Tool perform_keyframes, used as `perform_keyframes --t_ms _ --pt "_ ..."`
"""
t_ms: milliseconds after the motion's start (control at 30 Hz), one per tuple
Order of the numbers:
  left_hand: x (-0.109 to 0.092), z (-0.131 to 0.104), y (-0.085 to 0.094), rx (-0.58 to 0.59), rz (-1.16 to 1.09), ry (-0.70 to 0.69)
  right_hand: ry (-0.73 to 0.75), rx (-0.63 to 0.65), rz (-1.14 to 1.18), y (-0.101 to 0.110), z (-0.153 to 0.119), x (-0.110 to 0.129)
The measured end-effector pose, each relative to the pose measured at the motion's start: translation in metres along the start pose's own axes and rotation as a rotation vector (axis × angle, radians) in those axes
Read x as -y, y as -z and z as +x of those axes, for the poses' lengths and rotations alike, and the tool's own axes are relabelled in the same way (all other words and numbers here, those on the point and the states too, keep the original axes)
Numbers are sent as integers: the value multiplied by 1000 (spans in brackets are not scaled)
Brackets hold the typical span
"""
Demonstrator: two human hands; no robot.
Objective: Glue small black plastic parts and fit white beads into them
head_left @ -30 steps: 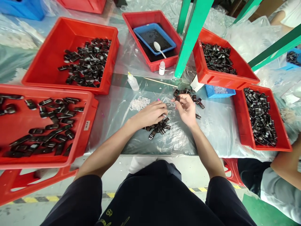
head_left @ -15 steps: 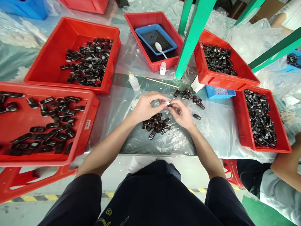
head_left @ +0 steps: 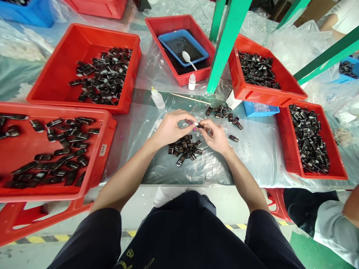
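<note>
Close together over the table, both my hands are closed in fingertip pinches. Between the fingers of my right hand (head_left: 215, 137) is a small glossy black part (head_left: 200, 126). My left hand (head_left: 171, 127) meets it from the other side, pinching at a small white piece (head_left: 195, 123); whether the two are joined I cannot tell. Something pink shows by the left fingertips. Just below my hands lies a loose pile of similar black parts (head_left: 185, 147). One single black part (head_left: 233, 138) rests to the right of my right hand.
Red bins of black parts stand left (head_left: 101, 149), back left (head_left: 81, 93), back right (head_left: 269, 93) and right (head_left: 294, 164). A squeeze bottle (head_left: 158, 99), small white bottle (head_left: 192, 82) and thin stick (head_left: 190, 98) lie ahead. A green post (head_left: 224, 48) rises behind. Another person's arm (head_left: 352, 205) is at right.
My hands stay nearly in place, and the black part has turned slightly between the fingertips. The view has shifted a little. At the right, the other person's arm has drawn back.
</note>
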State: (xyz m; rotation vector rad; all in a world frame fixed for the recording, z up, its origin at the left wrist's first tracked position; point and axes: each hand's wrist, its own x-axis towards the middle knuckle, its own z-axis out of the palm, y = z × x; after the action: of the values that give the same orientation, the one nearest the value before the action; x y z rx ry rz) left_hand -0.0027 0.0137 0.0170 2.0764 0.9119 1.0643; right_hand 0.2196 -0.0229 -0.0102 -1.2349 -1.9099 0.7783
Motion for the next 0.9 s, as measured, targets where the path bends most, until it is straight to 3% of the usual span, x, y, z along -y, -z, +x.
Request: perform_keyframes --t_ms 200,467,667,900 --pt "1 -1 -4 1 12 10 -14 -10 20 0 1 0" --pt "-3 -6 -10 -287 75 -85 -83 -51 131 2 1 6" --pt "-3 -8 -14 -14 91 -61 -67 -58 102 0 2 3" --pt "-4 -9 -14 -90 105 -59 -44 -84 88 3 1 8"
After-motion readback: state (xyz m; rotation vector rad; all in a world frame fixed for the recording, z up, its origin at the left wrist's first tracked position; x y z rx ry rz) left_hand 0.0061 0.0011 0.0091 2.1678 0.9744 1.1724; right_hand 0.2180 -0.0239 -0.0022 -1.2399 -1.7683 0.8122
